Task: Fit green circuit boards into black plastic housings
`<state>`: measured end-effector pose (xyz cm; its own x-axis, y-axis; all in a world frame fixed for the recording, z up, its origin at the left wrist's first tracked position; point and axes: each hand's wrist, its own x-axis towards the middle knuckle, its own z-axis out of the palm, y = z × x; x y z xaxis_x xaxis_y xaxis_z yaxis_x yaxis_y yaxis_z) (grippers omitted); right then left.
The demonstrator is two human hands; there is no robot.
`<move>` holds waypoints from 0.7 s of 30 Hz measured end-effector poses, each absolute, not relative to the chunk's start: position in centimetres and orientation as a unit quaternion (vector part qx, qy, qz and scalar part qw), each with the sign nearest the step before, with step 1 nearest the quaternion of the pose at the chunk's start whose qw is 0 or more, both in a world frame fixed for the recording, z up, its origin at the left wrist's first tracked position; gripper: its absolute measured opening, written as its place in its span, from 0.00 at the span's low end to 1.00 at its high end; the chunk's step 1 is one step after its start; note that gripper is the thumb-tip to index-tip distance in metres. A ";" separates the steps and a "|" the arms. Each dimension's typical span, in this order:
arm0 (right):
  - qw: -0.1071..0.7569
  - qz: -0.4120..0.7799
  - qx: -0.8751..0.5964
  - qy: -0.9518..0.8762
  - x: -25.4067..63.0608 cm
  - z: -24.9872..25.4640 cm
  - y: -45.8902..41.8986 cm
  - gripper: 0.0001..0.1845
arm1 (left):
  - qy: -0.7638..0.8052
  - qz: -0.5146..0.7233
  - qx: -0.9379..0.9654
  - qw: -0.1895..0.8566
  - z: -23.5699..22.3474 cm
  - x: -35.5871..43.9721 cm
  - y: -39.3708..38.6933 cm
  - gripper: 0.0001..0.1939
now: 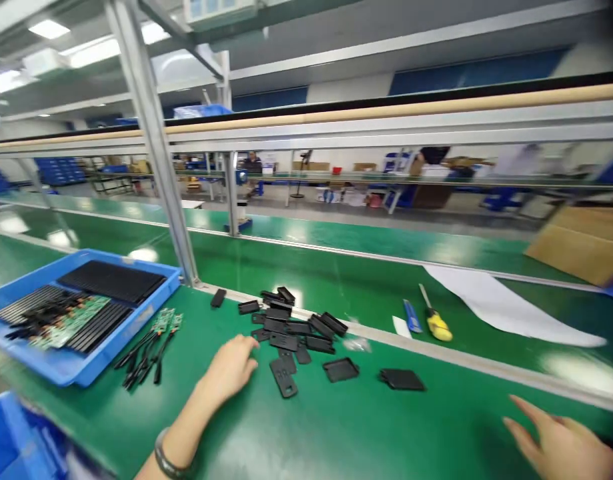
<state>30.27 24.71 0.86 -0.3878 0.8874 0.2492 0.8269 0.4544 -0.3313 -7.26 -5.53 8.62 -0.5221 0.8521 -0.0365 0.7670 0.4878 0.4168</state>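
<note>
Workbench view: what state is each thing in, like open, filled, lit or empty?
Left hand: loosely bent beside the black parts; hold unclear
Right hand: open, empty
Black parts: loose, piled and scattered
Shell: hollow side up, empty
Blue tray: uncovered, holding parts
Screwdriver: lying down, unheld
Cutter: lying down, blade unclear
Ceiling light: on

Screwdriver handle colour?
Yellow, with dark marks; the screwdriver shows best in the head view.
</note>
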 end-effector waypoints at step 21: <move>0.141 0.841 -0.181 -0.490 11.6 3.3 3.9 0.43 | 0.762 0.300 0.544 0.183 9.6 -8.9 -5.9 0.13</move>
